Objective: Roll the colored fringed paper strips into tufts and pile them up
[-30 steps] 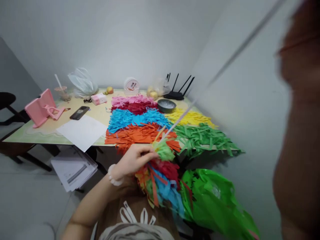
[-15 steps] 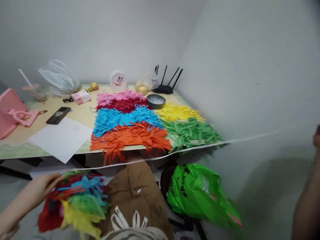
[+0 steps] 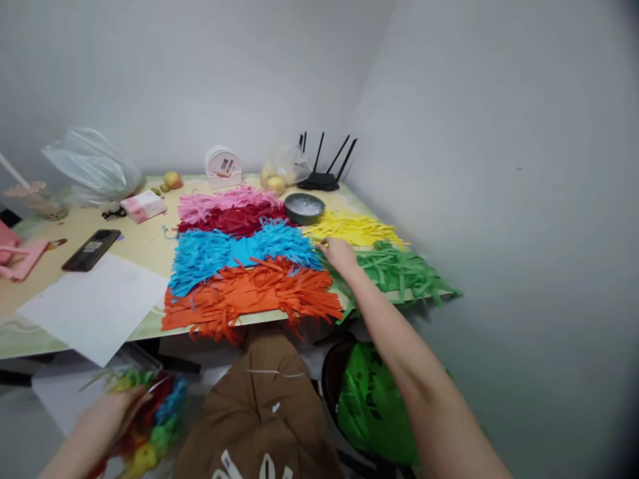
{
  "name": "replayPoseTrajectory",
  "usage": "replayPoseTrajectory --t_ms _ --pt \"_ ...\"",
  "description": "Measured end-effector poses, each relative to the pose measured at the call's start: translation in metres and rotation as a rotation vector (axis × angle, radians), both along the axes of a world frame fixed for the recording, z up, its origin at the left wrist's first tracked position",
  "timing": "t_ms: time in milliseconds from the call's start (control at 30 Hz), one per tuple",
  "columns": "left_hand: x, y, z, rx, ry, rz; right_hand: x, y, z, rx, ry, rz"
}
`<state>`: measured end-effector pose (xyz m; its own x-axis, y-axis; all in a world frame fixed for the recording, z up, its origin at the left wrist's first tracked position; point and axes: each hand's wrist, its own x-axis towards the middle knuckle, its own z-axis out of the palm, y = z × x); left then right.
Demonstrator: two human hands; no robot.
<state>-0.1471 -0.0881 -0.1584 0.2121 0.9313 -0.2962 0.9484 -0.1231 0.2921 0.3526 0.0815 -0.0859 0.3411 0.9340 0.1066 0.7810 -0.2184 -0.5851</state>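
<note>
My left hand [image 3: 117, 409], low on the left and somewhat blurred, is closed around a bunch of multicoloured fringed paper [image 3: 167, 432] in red, blue, green and yellow. A thin white string [image 3: 274, 372] crosses in front of my brown trousers. My right hand [image 3: 339, 256] is stretched over the table, its fingers pinched at the left end of the green fringed paper [image 3: 399, 269]. Close by lie yellow fringed paper [image 3: 357, 228], blue fringed paper [image 3: 239, 251] and orange fringed paper [image 3: 254, 293]. Farther back are dark red strips [image 3: 234, 219] and pink strips [image 3: 224, 201].
A dark bowl [image 3: 304, 208] stands behind the fringes, near a black router [image 3: 319, 180]. To the left lie white paper [image 3: 94, 306] and a phone [image 3: 91, 250]. A green plastic bag [image 3: 377, 412] sits on a stool below; a wall rises at right.
My right hand has come from the far right down onto the table at the green fringed paper. The white string, taut before, now hangs low. My left hand still holds the bunch, lower down.
</note>
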Motion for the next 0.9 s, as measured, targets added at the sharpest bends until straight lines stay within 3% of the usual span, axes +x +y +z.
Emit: replayPoseTrajectory --t_ms 67,133,167,233,300,367,467,633,733,800,900 --pt "0.03 -0.002 0.01 -0.107 0.04 -0.046 -0.037 -0.012 -0.001 0.0 -0.019 0.089" --pt "0.059 -0.001 0.022 -0.122 0.0 -0.182 -0.081 -0.046 -0.007 -0.022 0.019 0.268" --pt "0.072 0.001 0.027 -0.113 -0.032 -0.232 -0.102 -0.069 -0.012 -0.046 0.065 0.398" --pt "0.096 0.005 0.036 -0.097 -0.089 -0.326 -0.14 -0.115 -0.024 -0.183 0.285 0.848" --pt "0.115 0.007 0.042 -0.092 -0.175 -0.417 -0.166 -0.152 -0.036 -0.302 0.435 1.005" --pt "0.128 0.005 0.046 -0.096 -0.224 -0.465 -0.179 -0.172 -0.046 -0.389 0.506 0.99" --pt "0.128 -0.003 0.051 -0.129 -0.306 -0.444 -0.168 -0.178 -0.049 -0.446 0.442 0.962" --pt "0.087 -0.008 0.048 -0.195 -0.479 -0.227 -0.112 -0.178 -0.038 -0.46 0.374 0.932" --pt "0.068 -0.006 0.046 -0.202 -0.529 -0.119 -0.094 -0.183 -0.032 -0.462 0.359 0.871" --pt "0.065 -0.003 0.05 -0.253 -0.538 -0.154 -0.093 -0.184 -0.026 -0.481 0.323 0.894" --pt "0.068 0.002 0.065 -0.35 -0.546 -0.322 -0.095 -0.185 -0.012 -0.494 0.295 0.983"
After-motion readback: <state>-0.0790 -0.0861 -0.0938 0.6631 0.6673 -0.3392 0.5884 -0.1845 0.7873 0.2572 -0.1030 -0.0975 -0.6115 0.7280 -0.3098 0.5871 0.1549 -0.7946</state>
